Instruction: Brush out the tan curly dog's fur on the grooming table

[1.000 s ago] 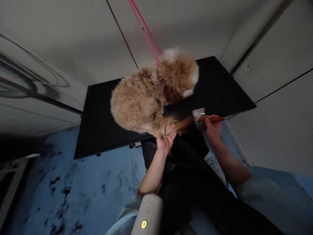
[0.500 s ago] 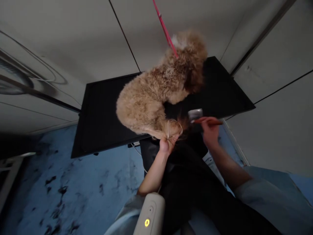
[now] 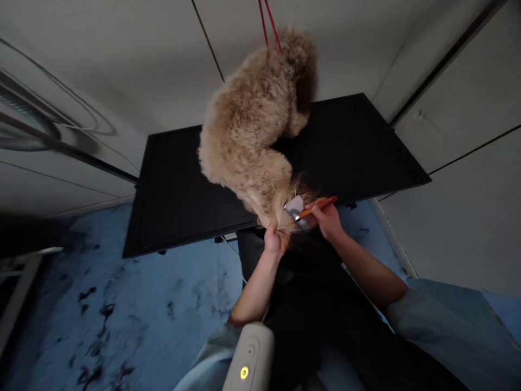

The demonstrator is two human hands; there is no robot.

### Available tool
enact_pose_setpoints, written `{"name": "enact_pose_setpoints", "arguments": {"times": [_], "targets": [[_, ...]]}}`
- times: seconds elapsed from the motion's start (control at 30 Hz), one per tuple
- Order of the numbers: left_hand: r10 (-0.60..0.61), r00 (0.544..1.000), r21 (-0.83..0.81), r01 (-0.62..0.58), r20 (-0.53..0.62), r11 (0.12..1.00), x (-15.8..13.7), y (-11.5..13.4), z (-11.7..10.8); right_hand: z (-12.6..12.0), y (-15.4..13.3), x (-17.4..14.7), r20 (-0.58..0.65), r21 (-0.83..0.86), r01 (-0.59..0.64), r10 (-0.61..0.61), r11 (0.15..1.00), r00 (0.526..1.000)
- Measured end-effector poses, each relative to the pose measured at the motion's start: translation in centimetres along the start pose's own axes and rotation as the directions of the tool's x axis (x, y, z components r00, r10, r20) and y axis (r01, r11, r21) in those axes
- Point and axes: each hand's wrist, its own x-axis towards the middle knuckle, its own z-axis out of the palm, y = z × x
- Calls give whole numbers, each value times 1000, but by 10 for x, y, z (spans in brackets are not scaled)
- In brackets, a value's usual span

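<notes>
A curly tan dog (image 3: 248, 119) stands on a black grooming table (image 3: 175, 190), its rear toward me and its head turned away. At the table's near edge, my left hand (image 3: 275, 240) is closed around the dog's long-haired tail (image 3: 277, 209). My right hand (image 3: 329, 220) grips the orange wooden handle of a slicker brush (image 3: 296, 206). The brush head rests against the tail hair, just right of my left hand. Hair and the brush head partly hide the fingers of my left hand.
A pink-red lead (image 3: 273, 24) rises from the dog's neck. Grey hose and cables (image 3: 32, 117) hang at the left wall. Dark hair tufts lie on the blue floor (image 3: 195, 293). A pale device with a yellow light (image 3: 249, 358) sits low in front of me.
My right hand has brought the brush left and down onto the tail hair. The dog has shifted its front half back toward the wall. My left hand keeps its hold.
</notes>
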Motion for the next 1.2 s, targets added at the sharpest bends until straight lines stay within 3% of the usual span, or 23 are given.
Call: {"name": "enact_pose_setpoints", "arguments": {"times": [0.1,0.13,0.2,0.27,0.3,0.33,0.4,0.47,0.5,0.53,0.57,0.63,0.7,0.77,0.8,0.87,0.93,0.97,1.03,1.1,1.17,1.2], "targets": [[7,1000,8,-7,-6,1000,1,10,-5,1,-1,7,-292,-16,114,-114,993,950],[3,1000,12,-2,-20,1000,2,13,-7,2,-2,6,-332,-36,168,-171,985,928],[4,998,18,-2,-59,1000,4,17,-11,9,-1,0,-235,-29,187,-188,982,954],[20,997,27,-18,-76,999,5,20,-14,20,3,-5,-17,3,60,-60,998,998],[36,997,28,-34,-74,999,4,20,-16,23,5,-4,35,0,-9,9,1000,999],[58,996,27,-56,-68,998,2,21,-19,25,8,-1,10,-14,-44,44,999,999],[76,995,31,-74,-60,997,-1,21,-26,23,10,11,-220,-55,14,-26,998,975],[62,995,47,-59,-73,997,-4,20,-31,20,9,19,-378,-114,151,-184,982,907],[54,995,52,-50,-79,997,-4,19,-33,21,9,19,-342,-126,188,-221,974,913],[44,996,52,-40,-83,998,-4,18,-34,24,8,16,-224,-121,185,-209,975,952],[40,996,48,-36,-84,998,-4,18,-35,28,8,13,-71,-111,146,-155,983,985],[69,995,17,-68,-78,998,-3,20,-34,36,10,9,139,-125,30,-12,992,990],[94,992,-8,-95,-79,995,-3,23,-35,41,11,14,-13,-168,35,-37,985,999],[74,995,-10,-75,-72,997,-3,24,-37,43,11,23,-225,-216,145,-194,966,955],[49,997,-7,-50,-63,999,-3,24,-39,44,11,26,-239,-222,195,-247,955,939],[29,998,2,-29,-59,1000,-4,22,-43,52,12,27,-60,-174,196,-209,965,976],[110,987,26,-107,-120,994,-7,17,-50,63,17,25,172,-158,50,-22,986,985],[151,978,61,-144,-144,988,-10,14,-55,69,20,25,203,-182,-18,55,983,978],[162,978,170,-139,-131,976,-17,6,-68,80,25,28,79,-216,-49,68,975,995],[38,998,295,-21,-55,955,-26,-2,-84,90,31,31,-1,-200,28,-28,979,1000],[-63,998,414,64,-17,908,-33,-10,-99,102,35,30,217,-155,59,-24,986,976],[-79,997,465,71,-2,883,-36,-13,-105,108,36,30,376,-150,36,24,988,926]]}}
